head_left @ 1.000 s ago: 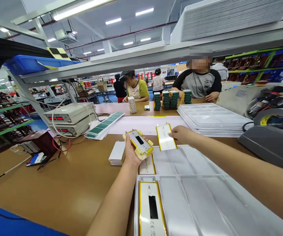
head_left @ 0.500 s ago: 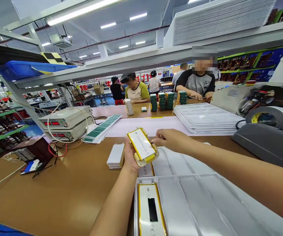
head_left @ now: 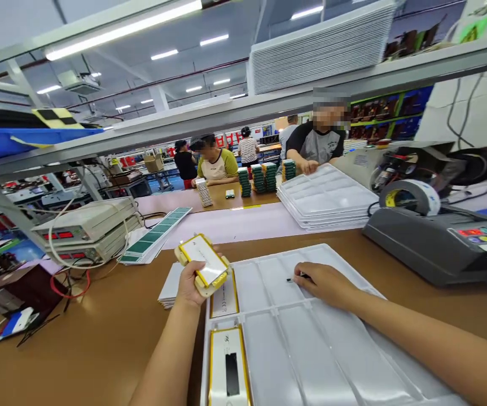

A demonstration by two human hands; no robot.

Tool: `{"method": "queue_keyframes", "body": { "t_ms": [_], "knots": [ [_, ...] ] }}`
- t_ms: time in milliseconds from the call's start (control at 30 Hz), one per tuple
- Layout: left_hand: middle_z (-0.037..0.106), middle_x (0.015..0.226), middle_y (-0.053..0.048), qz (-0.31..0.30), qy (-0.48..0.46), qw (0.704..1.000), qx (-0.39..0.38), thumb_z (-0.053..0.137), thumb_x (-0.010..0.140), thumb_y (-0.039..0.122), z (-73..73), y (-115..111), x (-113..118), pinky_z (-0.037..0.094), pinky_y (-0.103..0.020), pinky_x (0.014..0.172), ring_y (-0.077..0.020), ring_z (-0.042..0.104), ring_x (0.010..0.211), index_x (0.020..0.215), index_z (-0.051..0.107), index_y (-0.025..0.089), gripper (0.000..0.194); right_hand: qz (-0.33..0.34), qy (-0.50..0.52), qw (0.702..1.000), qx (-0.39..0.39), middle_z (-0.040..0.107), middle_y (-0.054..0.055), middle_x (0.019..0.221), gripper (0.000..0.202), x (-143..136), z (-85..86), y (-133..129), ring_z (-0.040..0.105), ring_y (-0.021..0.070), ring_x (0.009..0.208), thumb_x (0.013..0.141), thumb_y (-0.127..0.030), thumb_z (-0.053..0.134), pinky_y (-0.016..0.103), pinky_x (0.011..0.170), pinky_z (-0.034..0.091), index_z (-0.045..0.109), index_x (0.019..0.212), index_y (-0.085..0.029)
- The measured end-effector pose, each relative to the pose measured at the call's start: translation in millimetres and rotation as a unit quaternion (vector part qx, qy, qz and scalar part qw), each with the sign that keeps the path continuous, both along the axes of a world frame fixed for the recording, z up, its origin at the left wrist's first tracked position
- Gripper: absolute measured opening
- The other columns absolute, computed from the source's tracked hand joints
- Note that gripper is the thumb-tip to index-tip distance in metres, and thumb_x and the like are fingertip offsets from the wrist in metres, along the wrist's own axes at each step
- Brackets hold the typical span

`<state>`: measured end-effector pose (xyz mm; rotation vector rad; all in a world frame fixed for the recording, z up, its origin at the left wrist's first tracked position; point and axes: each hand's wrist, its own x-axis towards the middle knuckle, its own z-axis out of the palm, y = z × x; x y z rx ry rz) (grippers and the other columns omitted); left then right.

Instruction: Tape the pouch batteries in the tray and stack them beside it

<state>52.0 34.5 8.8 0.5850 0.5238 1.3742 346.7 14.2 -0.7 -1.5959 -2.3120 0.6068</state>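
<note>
We read CE on the rear cell [head_left: 224,299] in the tray [head_left: 279,344]. On the front cell [head_left: 220,361] we find a small dark mark near its top (too tiny for us to spell out). The print on the held cell [head_left: 203,259] is illegible to us, and so are the red displays [head_left: 60,234] of the stacked instruments [head_left: 103,217] and the lettering on the tape roll [head_left: 431,198].
</note>
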Motion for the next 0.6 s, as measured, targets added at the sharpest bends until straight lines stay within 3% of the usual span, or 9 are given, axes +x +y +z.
{"method": "queue_keyframes", "body": {
  "t_ms": [167,267,400,467,533,600],
  "knots": [
    [0.066,0.087,-0.005,0.034,0.087,0.995,-0.033,0.05,0.06,0.005,15.7,-2,8,0.051,-0.045,0.074,-0.0235,0.061,0.083,0.108,0.052,0.021,0.051,0.003,0.015,1.0,0.021,0.061,0.001,0.084,0.025,4,2.8,3,0.053,0.0169,0.075,0.086,-0.036,0.032,0.026,0.062,0.033,0.053,0.081,-0.022],
    [0.066,0.088,-0.004,0.09,0.117,0.988,-0.049,0.05,0.06,0.005,30.7,-1,8,0.05,-0.046,0.075,-0.024,0.061,0.085,0.107,0.053,0.022,0.049,-0.004,0.011,1.0,0.029,0.061,0.001,0.082,0.025,5,2.9,5,0.054,0.0164,0.073,0.086,-0.035,0.033,0.026,0.061,0.033,0.053,0.08,-0.021],
    [0.066,0.087,-0.01,0.188,0.116,0.972,-0.079,0.049,0.065,0.012,54.8,6,-11,0.05,-0.046,0.074,-0.0255,0.061,0.084,0.096,0.056,0.017,0.032,-0.006,0.008,1.0,0.029,0.062,0.001,0.08,0.024,6,0.9,7,0.055,0.0166,0.072,0.085,-0.035,0.035,0.025,0.058,0.033,0.053,0.078,-0.022],
    [0.065,0.081,-0.01,0.189,0.153,0.965,-0.101,0.049,0.067,0.015,65.5,9,-24,0.05,-0.045,0.07,-0.0257,0.062,0.079,0.086,0.056,0.015,0.021,0.0,0.012,0.999,0.036,0.062,0.002,0.082,0.023,7,-0.8,7,0.055,0.0175,0.075,0.085,-0.034,0.034,0.026,0.06,0.033,0.052,0.078,-0.022],
    [0.063,0.068,-0.007,0.162,0.258,0.942,-0.14,0.055,0.065,0.017,72.4,10,-36,0.05,-0.041,0.062,-0.023,0.062,0.066,0.081,0.055,0.016,0.016,0.004,0.011,0.999,0.036,0.062,0.002,0.082,0.023,8,-2.3,6,0.056,0.0181,0.076,0.085,-0.034,0.033,0.026,0.06,0.034,0.052,0.078,-0.022],
    [0.061,0.062,-0.002,0.136,0.429,0.877,-0.168,0.064,0.059,0.019,73.9,11,-46,0.048,-0.036,0.057,-0.0195,0.059,0.056,0.088,0.054,0.019,0.031,0.007,0.006,1.0,0.028,0.062,0.002,0.081,0.024,9,-3.6,5,0.055,0.0183,0.074,0.085,-0.035,0.032,0.026,0.058,0.033,0.051,0.077,-0.022]
  ]
}}
